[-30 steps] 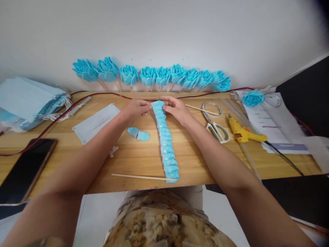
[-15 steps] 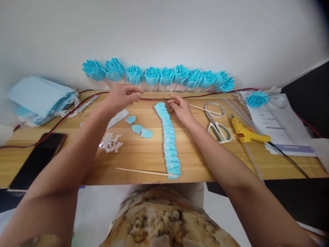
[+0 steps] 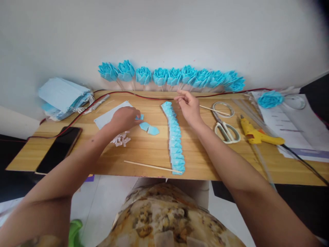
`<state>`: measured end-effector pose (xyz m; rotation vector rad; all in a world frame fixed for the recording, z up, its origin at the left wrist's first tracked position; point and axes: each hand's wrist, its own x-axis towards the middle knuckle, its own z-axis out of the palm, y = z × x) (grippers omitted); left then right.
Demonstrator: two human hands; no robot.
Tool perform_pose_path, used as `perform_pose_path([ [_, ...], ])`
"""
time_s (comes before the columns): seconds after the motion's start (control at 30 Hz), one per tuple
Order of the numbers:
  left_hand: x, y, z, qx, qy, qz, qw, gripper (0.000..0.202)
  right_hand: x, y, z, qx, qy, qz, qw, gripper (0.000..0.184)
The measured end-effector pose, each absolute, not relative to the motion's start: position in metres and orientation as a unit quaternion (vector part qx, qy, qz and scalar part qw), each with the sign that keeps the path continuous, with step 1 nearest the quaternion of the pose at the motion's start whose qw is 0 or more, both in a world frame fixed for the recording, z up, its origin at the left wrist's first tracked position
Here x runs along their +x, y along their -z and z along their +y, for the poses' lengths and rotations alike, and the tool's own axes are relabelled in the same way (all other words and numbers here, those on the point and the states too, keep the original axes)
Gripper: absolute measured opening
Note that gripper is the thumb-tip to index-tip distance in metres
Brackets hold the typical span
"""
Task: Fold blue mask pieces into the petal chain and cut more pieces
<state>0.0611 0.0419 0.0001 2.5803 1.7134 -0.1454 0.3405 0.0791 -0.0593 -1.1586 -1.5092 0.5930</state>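
Observation:
My left hand [image 3: 126, 117] is down on the table, its thumb and fingers closed around the edges of a small blue five-sided petal piece [image 3: 139, 117]. Two more blue petal pieces [image 3: 149, 128] lie just right of it. Partly under my left forearm is a pile of small white strips [image 3: 121, 139]; a pale blue sheet [image 3: 108, 115] lies behind the hand. My right hand [image 3: 189, 105] hovers with loosely bent, parted fingers and nothing visible in them, beside the top of a column of overlapped blue folded pieces [image 3: 175, 137]. A thin wooden stick [image 3: 151, 166] crosses the column's near end.
Blue paper roses [image 3: 160, 76] on sticks lean along the wall. Scissors [image 3: 226, 132], a tape roll [image 3: 232, 109], another stick [image 3: 213, 109] and a yellow glue gun [image 3: 257, 135] lie right. A phone [image 3: 59, 147] and bagged pale blue sheets [image 3: 61, 94] are left. A cable [image 3: 123, 92] runs behind.
My left hand has come down from above the back of the table to the blue petal piece. My right hand stays near the column's top. The whole view has shifted left.

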Motion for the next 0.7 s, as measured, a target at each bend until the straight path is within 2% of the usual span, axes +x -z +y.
perform_pose_path([
  [0.1,0.058,0.007,0.041,0.837,0.028,0.546,0.005,0.029,0.336,0.05,0.073,-0.484,-0.251,-0.642,0.538,0.03],
  [0.2,0.058,0.006,0.042,0.822,-0.051,0.567,0.027,0.026,0.33,0.039,0.064,-0.476,-0.265,-0.649,0.532,0.03],
  [0.27,0.062,0.001,0.043,0.796,-0.144,0.579,0.107,0.025,0.326,0.03,0.057,-0.461,-0.295,-0.653,0.523,0.031],
  [0.33,0.07,-0.004,0.045,0.749,-0.233,0.573,0.237,0.026,0.323,0.019,0.048,-0.444,-0.353,-0.651,0.504,0.033],
  [0.43,0.088,-0.011,0.047,0.686,-0.304,0.53,0.395,0.027,0.32,0.004,0.038,-0.42,-0.448,-0.638,0.465,0.036],
  [0.57,0.108,-0.016,0.049,0.672,-0.33,0.481,0.457,0.024,0.324,-0.007,0.037,-0.402,-0.499,-0.647,0.413,0.032],
  [0.7,0.122,-0.018,0.053,0.666,-0.344,0.459,0.477,0.024,0.328,-0.008,0.041,-0.428,-0.475,-0.655,0.402,0.022],
])
